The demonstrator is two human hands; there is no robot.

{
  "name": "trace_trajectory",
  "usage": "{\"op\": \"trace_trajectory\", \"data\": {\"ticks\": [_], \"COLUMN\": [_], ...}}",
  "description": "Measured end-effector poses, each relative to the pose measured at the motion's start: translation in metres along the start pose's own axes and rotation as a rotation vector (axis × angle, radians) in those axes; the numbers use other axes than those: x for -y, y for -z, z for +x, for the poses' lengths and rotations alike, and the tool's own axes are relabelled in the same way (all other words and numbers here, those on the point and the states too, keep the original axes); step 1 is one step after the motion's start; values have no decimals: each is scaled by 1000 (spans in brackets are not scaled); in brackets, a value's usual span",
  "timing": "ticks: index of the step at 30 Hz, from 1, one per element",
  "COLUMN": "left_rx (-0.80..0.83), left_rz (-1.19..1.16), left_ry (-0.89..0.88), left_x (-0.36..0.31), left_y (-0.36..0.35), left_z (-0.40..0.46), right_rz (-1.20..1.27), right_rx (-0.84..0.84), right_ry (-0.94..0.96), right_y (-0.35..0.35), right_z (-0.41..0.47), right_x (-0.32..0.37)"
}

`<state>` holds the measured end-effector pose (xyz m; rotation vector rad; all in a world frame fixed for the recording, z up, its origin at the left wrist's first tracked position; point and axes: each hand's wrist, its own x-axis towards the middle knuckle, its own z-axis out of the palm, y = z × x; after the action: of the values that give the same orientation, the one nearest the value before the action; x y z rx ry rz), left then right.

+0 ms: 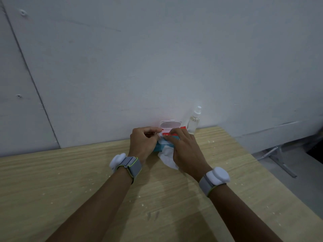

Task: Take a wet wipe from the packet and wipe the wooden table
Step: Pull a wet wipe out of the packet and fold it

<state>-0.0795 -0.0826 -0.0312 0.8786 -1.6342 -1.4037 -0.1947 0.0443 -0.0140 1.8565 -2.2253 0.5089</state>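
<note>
A red and teal wet-wipe packet (182, 128) lies on the wooden table (70, 180) against the wall, its pale flip lid (170, 124) standing open. My left hand (142, 142) is on the packet's left end with thumb and forefinger curled together near the opening; what it pinches is hidden. My right hand (186, 149) lies over the packet's front with fingers reaching toward the opening. A white wet wipe (167, 157) hangs out from under my right palm onto the table.
A small clear spray bottle (194, 121) stands just right of the packet by the grey wall (157, 58). White crumbs (87, 188) are scattered over the tabletop. The table's right edge (272, 173) runs diagonally, with floor and a metal bracket beyond it.
</note>
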Motion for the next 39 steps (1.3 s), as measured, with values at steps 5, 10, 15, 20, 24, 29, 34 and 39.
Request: {"op": "trace_trajectory", "data": {"ticks": [5, 10, 15, 20, 24, 29, 34, 39], "left_rx": [-6, 7, 99, 189, 283, 406, 392, 389], "left_rz": [25, 93, 129, 233, 454, 655, 768, 743], "left_ry": [-27, -50, -102, -167, -270, -387, -434, -433], "left_x": [2, 7, 8, 7, 8, 11, 6, 7], "left_y": [2, 0, -2, -2, -2, -5, -7, -7], "left_z": [-1, 2, -1, -1, -4, -6, -11, -12], "right_rz": [-69, 57, 325, 402, 371, 231, 143, 71], "right_rx": [77, 43, 36, -33, -170, -108, -45, 40], "right_ry": [-51, -118, -222, -270, -277, -169, -152, -157], "right_y": [-2, -12, -17, -25, -27, -28, -28, -31], "right_z": [-2, 3, 4, 1, 3, 9, 24, 37], "right_x": [-4, -15, -21, -23, -27, -26, -27, -28]}}
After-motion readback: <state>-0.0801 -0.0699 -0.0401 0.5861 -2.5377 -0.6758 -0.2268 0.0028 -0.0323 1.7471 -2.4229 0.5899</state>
